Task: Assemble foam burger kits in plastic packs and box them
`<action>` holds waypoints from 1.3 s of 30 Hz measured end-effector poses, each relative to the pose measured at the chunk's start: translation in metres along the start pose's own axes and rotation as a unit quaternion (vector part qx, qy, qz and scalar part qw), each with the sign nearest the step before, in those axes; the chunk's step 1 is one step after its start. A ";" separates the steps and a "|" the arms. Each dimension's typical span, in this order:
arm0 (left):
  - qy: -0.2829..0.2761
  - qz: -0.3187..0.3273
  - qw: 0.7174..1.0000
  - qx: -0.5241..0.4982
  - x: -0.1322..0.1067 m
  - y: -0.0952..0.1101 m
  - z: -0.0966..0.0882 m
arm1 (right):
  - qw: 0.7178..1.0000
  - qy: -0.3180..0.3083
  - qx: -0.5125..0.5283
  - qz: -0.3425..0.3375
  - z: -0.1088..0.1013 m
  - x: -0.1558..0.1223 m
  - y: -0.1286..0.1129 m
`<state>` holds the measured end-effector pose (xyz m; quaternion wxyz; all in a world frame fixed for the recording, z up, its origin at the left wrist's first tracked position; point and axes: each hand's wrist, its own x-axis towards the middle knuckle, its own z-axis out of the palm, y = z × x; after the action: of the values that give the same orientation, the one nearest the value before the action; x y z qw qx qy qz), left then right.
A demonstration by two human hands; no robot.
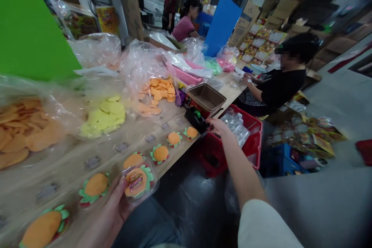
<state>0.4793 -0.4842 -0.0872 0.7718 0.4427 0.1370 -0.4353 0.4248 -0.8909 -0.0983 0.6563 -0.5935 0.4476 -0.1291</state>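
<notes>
My left hand (116, 205) holds a clear plastic box (141, 186) with a toy burger (136, 182) in it, orange bun with a printed logo and green frill. My right hand (218, 127) reaches out to the front end of a black tape dispenser (196, 119) with a green core. Its fingers are pinched together there; whatever lies between them is too small to make out. Along the table edge runs a row of toy burgers with orange tops and green frills, such as the burger (94, 185) beside my left hand and the burger (191, 132) by the dispenser.
Bags of orange discs (26, 128), yellow discs (109, 114) and orange pieces (161, 90) lie on the wooden table (116, 162). A brown tin (206, 97) stands behind the dispenser. Below hangs a red crate (255, 139) of clear packages. A co-worker (285, 77) sits at the far right.
</notes>
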 end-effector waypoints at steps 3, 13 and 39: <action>0.008 -0.005 1.000 0.003 0.005 -0.006 0.002 | 0.997 0.006 0.064 -0.038 -0.011 -0.008 0.024; 0.024 -0.027 0.998 0.042 0.011 -0.026 0.012 | 0.996 0.018 0.072 -0.052 -0.020 0.004 0.019; -0.008 0.025 1.000 0.017 -0.003 -0.012 0.012 | 0.971 0.145 0.054 -0.184 0.056 -0.080 0.086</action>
<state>0.4657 -0.4951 -0.0851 0.7763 0.4552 0.1118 -0.4215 0.3899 -0.7751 -0.1466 0.5802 -0.6048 0.4130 -0.3563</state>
